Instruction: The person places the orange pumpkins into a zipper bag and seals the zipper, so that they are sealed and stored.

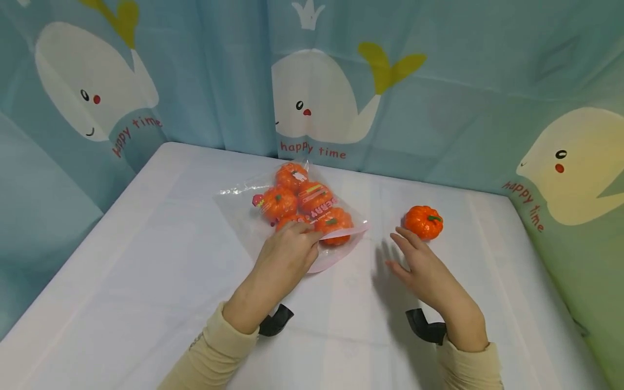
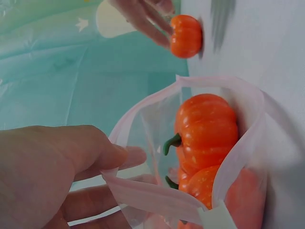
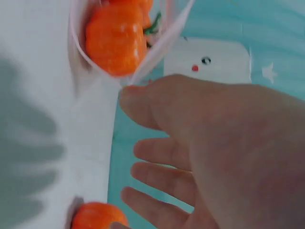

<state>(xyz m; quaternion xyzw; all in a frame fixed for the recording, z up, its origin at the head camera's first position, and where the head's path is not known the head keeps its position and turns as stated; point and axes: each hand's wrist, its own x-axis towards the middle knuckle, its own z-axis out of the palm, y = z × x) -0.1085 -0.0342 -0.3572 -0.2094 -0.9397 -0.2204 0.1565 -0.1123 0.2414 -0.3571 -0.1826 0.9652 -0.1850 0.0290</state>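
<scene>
A clear zip bag (image 1: 244, 216) with a pink-edged mouth lies on the table, holding several small orange toy pumpkins (image 1: 278, 203). My left hand (image 1: 287, 254) pinches the rim of the bag between thumb and fingers, and the left wrist view shows the mouth (image 2: 257, 114) gaping with pumpkins (image 2: 206, 129) inside. To the right of the bag, my right hand (image 1: 424, 271) hovers over the table with its fingers spread and nothing held. Just beyond its fingertips sits a single loose pumpkin (image 1: 423, 222) with a green stem, also visible in the right wrist view's lower part.
The table has a white cloth (image 1: 122, 271). A blue-green curtain (image 1: 219, 81) with whale prints hangs along the back and both sides. A black curved piece (image 1: 277, 320) sits by the left wrist, and another (image 1: 425, 326) by the right wrist.
</scene>
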